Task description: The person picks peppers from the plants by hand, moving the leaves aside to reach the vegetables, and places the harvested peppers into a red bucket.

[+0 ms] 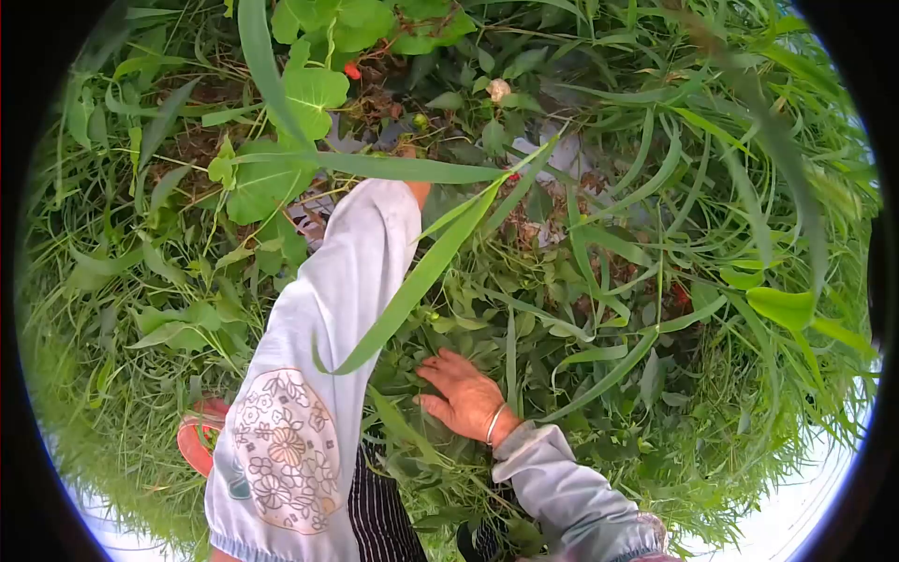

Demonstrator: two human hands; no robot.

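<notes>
My left hand point(419, 187) reaches forward into the plants, in a pale sleeve with a printed flower patch. Only a bit of skin past the cuff shows; its fingers are hidden behind a long grass blade point(412, 169) and foliage. Nearer to me, my right hand point(465, 397) rests against low leafy plants point(459, 323), fingers stretched out and thumb apart, with nothing visible in it. A bracelet circles that wrist. Small round green fruits point(420, 121) hang among the leaves near my left hand. Farther up is a small red fruit or flower point(352, 70).
Tall grass point(646, 206) crowds the right side, with long blades crossing in front of me. Broad-leaved vines point(272, 178) grow at upper left. A reddish container point(197, 440) stands beside my left sleeve. Greyish sheeting point(562, 159) and a whitish lump point(498, 90) show between plants.
</notes>
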